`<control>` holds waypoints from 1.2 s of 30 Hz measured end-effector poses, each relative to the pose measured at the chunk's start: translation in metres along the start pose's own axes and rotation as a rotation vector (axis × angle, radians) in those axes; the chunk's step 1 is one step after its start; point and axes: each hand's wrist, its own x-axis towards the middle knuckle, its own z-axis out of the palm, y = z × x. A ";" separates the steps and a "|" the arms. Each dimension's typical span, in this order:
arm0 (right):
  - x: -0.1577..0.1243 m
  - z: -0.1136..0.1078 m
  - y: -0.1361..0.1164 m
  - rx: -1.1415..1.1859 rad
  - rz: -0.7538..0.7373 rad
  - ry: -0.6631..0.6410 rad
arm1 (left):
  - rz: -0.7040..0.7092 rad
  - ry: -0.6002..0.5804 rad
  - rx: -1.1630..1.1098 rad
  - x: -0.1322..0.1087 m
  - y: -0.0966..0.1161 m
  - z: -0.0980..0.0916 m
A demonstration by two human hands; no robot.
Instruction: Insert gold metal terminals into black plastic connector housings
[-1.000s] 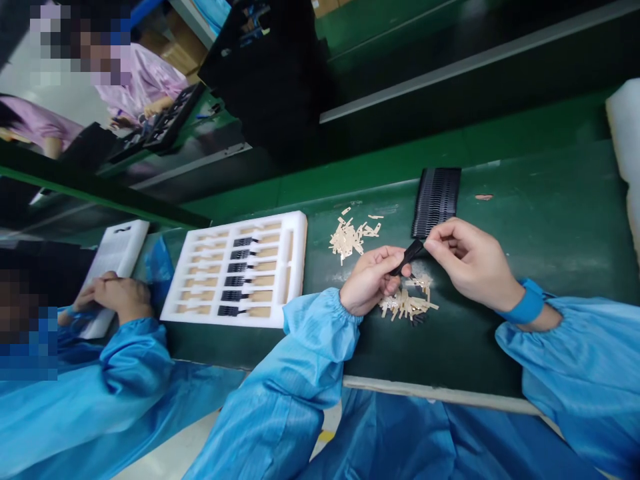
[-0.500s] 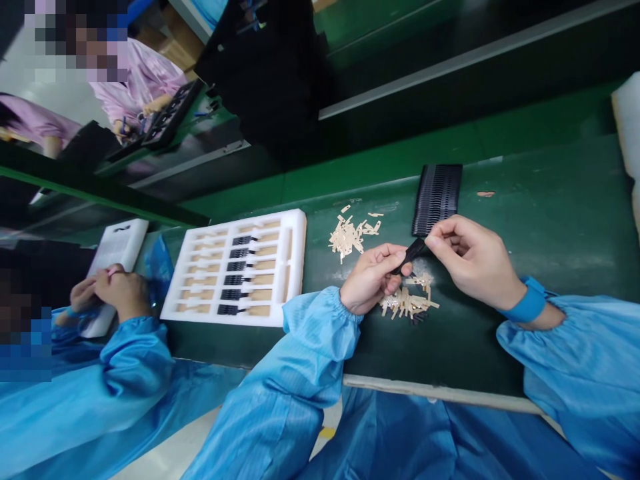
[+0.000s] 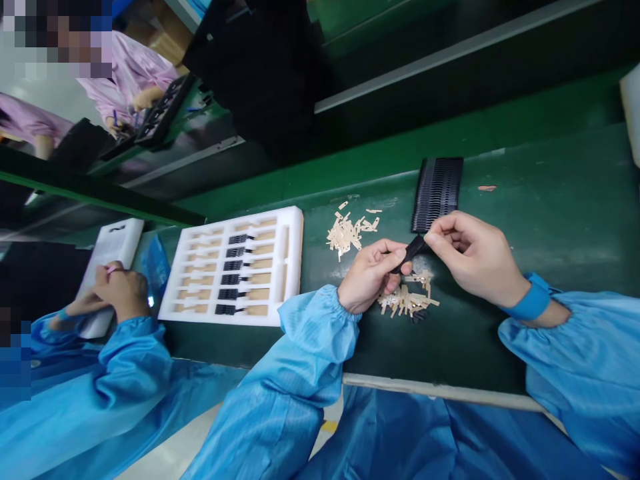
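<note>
My left hand is closed on a flat, narrow black plastic piece, which slants up to the right. At its upper end my right hand pinches with thumb and forefinger; whether a small part sits between those fingertips is hidden. Just beyond the hands lies a neat row of slim black parts, packed side by side. Below my left fingers is a loose pile of small pale metal tabs, with a few dark pieces at its edge. Another heap of pale tabs lies left of the black row.
A white foam tray with black comb-like pieces in some slots stands to the left. Beyond it a co-worker's hands are over a second foam block. A brownish scrap lies at the right. Across the line sits a person in pink.
The view has shifted slightly. Both my hands keep nearly the same hold on the black piece, with little visible movement.
</note>
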 end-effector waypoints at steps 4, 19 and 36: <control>-0.001 0.002 0.003 0.071 0.055 -0.015 | 0.014 -0.001 -0.001 0.001 0.000 0.000; -0.009 0.007 -0.009 0.384 0.129 -0.181 | 0.033 -0.139 -0.071 0.000 0.002 0.001; -0.011 0.007 -0.002 0.627 0.338 -0.274 | 0.006 -0.174 -0.043 0.001 -0.001 0.001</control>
